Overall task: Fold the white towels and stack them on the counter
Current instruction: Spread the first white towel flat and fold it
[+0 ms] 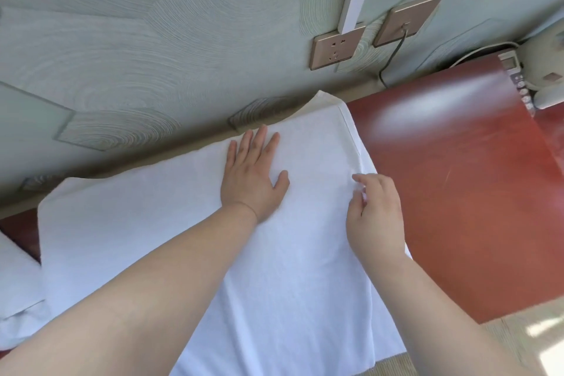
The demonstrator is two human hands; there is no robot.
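Observation:
A large white towel (171, 241) lies spread over the reddish-brown counter (457, 192), its near part hanging over the front edge. My left hand (253, 174) lies flat on the towel's middle, fingers straight and pointing toward the wall. My right hand (374, 214) is at the towel's right edge, where its thumb and fingertips pinch the hem. More white cloth (18, 293) lies at the far left, partly out of view.
A patterned green wall (152, 40) runs along the back of the counter, with two wall sockets (335, 50) and a cable plugged into the right one. A white phone (546, 82) and a remote-like strip sit at the counter's far right end.

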